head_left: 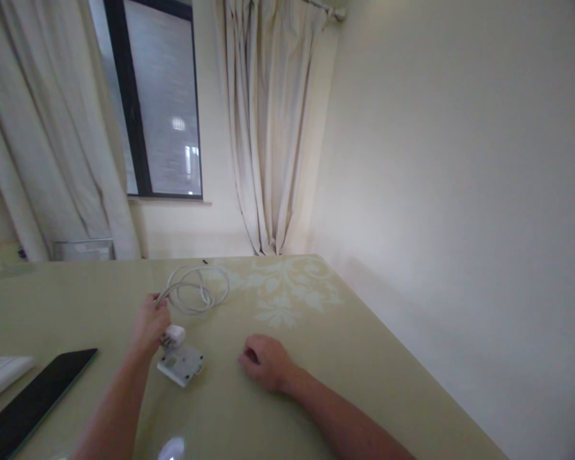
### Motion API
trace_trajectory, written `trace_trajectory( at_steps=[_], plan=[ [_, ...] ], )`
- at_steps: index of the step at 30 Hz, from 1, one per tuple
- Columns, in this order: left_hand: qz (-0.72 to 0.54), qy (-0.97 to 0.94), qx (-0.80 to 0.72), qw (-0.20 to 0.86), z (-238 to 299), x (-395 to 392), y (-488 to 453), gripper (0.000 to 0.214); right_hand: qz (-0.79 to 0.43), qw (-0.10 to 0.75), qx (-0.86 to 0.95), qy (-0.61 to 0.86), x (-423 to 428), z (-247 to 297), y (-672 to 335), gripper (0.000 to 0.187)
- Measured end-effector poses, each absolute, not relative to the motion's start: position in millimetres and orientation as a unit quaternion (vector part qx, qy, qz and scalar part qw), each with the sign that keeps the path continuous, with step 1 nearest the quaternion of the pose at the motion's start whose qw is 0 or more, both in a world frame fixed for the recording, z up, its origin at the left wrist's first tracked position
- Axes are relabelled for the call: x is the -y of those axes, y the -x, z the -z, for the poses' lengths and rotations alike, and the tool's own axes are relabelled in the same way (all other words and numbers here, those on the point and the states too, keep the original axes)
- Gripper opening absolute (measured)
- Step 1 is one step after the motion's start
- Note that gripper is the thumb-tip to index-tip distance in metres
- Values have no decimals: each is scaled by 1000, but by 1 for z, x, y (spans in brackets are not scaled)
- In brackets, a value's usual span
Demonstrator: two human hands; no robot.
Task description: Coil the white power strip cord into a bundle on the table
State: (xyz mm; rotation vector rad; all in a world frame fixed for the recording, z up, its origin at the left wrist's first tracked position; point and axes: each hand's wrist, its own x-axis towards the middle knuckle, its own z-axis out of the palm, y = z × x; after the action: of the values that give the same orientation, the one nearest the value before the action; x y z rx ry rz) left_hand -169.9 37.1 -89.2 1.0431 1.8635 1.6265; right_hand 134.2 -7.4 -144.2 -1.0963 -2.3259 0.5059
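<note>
My left hand [149,322] is closed around the near end of a coiled white cable [199,291] that lies looped on the pale green table [316,358]. Just below that hand sit a small white plug [174,335] and a white square adapter block [181,365]. My right hand [264,361] rests on the table to the right of the adapter, fingers curled into a loose fist, with nothing visible in it.
A black tablet [33,399] and a white ribbed object [2,375] lie at the table's near left. A small white rounded thing [171,448] shows at the bottom edge. Curtains, a window and a bare wall stand behind and to the right.
</note>
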Motion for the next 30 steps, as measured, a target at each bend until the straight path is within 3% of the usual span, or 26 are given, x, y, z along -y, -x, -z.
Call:
trace_trajectory(
  at_steps=[4,8,10,13,15,18,24,30],
  plan=[
    [-581,-449,-648,202,59,-37,137,27,-258,439,752,420,-2,109,-140,19],
    [-565,-570,-581,139,20,-23,101,34,-213,582,670,407,-12,40,-150,21],
    [-575,-589,-549,144,4,-11,85,36,-187,593,675,396,-14,10,-154,32],
    [-593,-573,-519,225,-10,8,65,43,-151,560,722,377,-15,-12,-158,73],
    [-600,-555,-496,293,-15,18,56,47,-166,526,749,367,-17,-14,-163,64],
    [-619,-521,-474,349,-17,23,50,43,-256,496,750,354,-24,-12,-175,17],
    [-645,-476,-459,382,-13,14,57,34,-464,586,586,314,-35,-18,-197,31],
    [-623,-464,-432,458,-16,17,59,41,-567,644,441,263,-31,-25,-193,39]
  ],
)
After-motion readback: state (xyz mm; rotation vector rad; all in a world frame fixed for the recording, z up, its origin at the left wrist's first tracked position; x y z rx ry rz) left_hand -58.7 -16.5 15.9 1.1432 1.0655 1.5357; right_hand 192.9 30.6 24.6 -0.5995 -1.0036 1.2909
